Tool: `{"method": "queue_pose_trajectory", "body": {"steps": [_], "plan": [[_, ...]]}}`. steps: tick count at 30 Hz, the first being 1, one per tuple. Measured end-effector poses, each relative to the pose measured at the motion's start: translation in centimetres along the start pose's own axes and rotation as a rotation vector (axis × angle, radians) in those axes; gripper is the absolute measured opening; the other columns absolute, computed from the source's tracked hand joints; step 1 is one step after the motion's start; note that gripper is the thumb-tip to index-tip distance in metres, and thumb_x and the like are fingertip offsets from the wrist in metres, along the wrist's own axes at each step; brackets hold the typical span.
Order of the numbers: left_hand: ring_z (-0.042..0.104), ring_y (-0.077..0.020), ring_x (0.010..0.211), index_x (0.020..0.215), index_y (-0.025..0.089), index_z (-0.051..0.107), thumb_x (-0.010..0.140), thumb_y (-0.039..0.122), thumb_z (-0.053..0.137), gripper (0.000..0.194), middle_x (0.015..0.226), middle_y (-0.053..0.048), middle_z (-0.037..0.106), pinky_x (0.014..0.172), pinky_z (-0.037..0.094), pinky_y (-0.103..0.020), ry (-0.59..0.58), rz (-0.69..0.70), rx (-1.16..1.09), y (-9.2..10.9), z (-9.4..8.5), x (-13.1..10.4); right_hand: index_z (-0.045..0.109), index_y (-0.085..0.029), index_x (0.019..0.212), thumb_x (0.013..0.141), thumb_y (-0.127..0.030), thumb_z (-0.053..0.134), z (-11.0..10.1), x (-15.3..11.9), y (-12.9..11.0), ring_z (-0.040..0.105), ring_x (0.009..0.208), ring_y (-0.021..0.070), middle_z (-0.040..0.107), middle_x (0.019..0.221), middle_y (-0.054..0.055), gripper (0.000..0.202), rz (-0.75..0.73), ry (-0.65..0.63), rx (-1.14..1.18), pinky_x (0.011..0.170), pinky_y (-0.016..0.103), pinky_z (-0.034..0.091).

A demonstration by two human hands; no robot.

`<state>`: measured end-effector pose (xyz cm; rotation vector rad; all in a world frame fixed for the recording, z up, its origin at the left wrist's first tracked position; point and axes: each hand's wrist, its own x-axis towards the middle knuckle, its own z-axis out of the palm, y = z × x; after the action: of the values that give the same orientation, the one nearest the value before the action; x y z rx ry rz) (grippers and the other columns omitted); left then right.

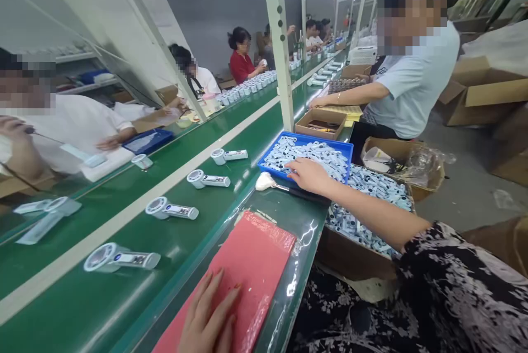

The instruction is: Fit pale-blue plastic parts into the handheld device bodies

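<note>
1. The left hand (202, 323) lay on one red pad (256, 257), its fingers loosely spread with narrow gaps; they touched the pad's surface and gripped nothing.
2. The right hand (311, 177) reached over the near edge of one blue tray (347, 163), fingers extended and slightly bent, fingertips at the small pale parts (315, 150) inside. Whether they had hold of a part, I could not tell; the parts were too many and too small to count.
3. One tool with a white head and dark handle (303, 193) lay just on the near side of the right fingers, its handle passing beside the wrist.
4. Four pale devices (142, 260) stood in a slanting row on the green belt (136, 309), left of both hands' fingers, each with a round end and a short handle.
5. One large carton (350, 254), heaped with more small parts, stood below the right forearm.
6. One small cardboard box (320, 132) sat beyond the right fingers, past the tray.
7. One person in a light-blue shirt (416, 89) was farther beyond them, an arm over the bench.
</note>
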<state>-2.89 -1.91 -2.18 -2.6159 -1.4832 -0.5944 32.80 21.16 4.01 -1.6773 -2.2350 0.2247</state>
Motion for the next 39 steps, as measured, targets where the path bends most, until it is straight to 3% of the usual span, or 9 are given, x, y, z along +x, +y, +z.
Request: {"method": "queue_pose_trajectory", "body": {"steps": [4,7,14,22,27,30,34,37,39], "plan": [[0.051,-0.031,0.138,0.139,0.035,0.057,0.1,0.018,0.045,0.044,0.158,-0.007,0.04,0.1,0.06,-0.048,0.025,-0.042,0.01,0.0,0.5,-0.4,0.066,-0.015,0.125,0.104,-0.04,0.052,2.0,4.7,-2.2,0.062,0.115,0.0293,0.067,0.121,0.015,0.036,0.065,-0.057,-0.044,0.095,0.04,0.048],[0.054,-0.0281,0.135,0.136,0.032,0.059,0.101,0.017,0.044,0.041,0.156,-0.008,0.043,0.101,0.06,-0.045,0.03,-0.057,0.022,0.2,0.7,-0.8,0.066,-0.013,0.122,0.104,-0.043,0.052,2.8,6.4,-2.7,0.064,0.113,0.0274,0.068,0.12,0.014,0.037,0.104,-0.099,-0.064,0.096,0.045,0.05],[0.055,-0.0277,0.134,0.131,0.031,0.062,0.101,0.016,0.045,0.038,0.154,-0.007,0.046,0.1,0.06,-0.045,0.051,-0.041,0.024,0.5,0.7,-0.7,0.062,-0.015,0.129,0.104,-0.042,0.052,2.5,6.4,-2.4,0.06,0.119,0.0266,0.062,0.13,0.013,0.038,0.077,-0.091,-0.094,0.103,0.047,0.047],[0.056,-0.027,0.133,0.13,0.03,0.062,0.1,0.019,0.048,0.035,0.153,-0.009,0.048,0.101,0.059,-0.043,0.081,-0.062,0.042,0.3,1.5,-0.7,0.066,-0.012,0.117,0.1,-0.042,0.062,2.7,9.6,-4.1,0.063,0.111,0.0254,0.064,0.125,0.014,0.034,0.169,-0.118,-0.115,0.096,0.045,0.052],[0.057,-0.0282,0.132,0.122,0.029,0.067,0.099,0.019,0.048,0.031,0.147,-0.01,0.055,0.103,0.058,-0.047,0.13,-0.118,-0.064,1.4,1.4,-0.7,0.068,-0.008,0.112,0.104,-0.027,0.043,1.5,8.2,-5.6,0.065,0.108,0.0314,0.065,0.121,0.023,0.033,0.161,0.003,-0.037,0.086,0.039,0.048],[0.054,-0.0292,0.135,0.129,0.032,0.064,0.096,0.02,0.049,0.038,0.147,-0.009,0.055,0.11,0.052,-0.053,0.107,-0.241,-0.271,1.8,1.5,-0.9,0.066,-0.015,0.113,0.104,-0.03,0.041,2.1,5.4,-9.1,0.066,0.105,0.0282,0.068,0.117,0.015,0.031,0.0,0.019,0.09,0.082,0.035,0.046],[0.056,-0.0297,0.131,0.146,0.03,0.052,0.097,0.038,0.06,0.051,0.141,-0.013,0.058,0.115,0.046,-0.05,0.23,-0.595,-0.747,1.6,1.5,-1.1,0.066,-0.023,0.097,0.1,-0.035,0.053,5.1,-0.4,-16.4,0.067,0.082,0.0194,0.072,0.093,0.002,0.018,-0.415,-0.176,0.302,0.069,0.029,0.044],[0.068,-0.0242,0.093,0.142,0.02,0.053,0.089,0.062,0.07,0.07,0.115,-0.015,0.068,0.082,0.059,-0.035,0.457,-0.797,-1.066,1.1,1.0,-0.8,0.065,-0.023,0.097,0.098,-0.026,0.054,7.5,-4.1,-20.3,0.066,0.085,0.0201,0.072,0.098,0.003,0.012,-0.72,-0.351,0.452,0.071,0.03,0.042],[0.061,-0.0169,0.07,0.127,0.017,0.061,0.081,0.069,0.076,0.071,0.098,-0.011,0.068,0.06,0.05,-0.026,0.555,-0.888,-1.145,0.8,0.5,-0.7,0.065,-0.022,0.098,0.096,-0.023,0.056,8.9,-5.3,-21.6,0.065,0.088,0.0208,0.07,0.102,0.004,0.009,-0.823,-0.414,0.483,0.073,0.031,0.041]]}}
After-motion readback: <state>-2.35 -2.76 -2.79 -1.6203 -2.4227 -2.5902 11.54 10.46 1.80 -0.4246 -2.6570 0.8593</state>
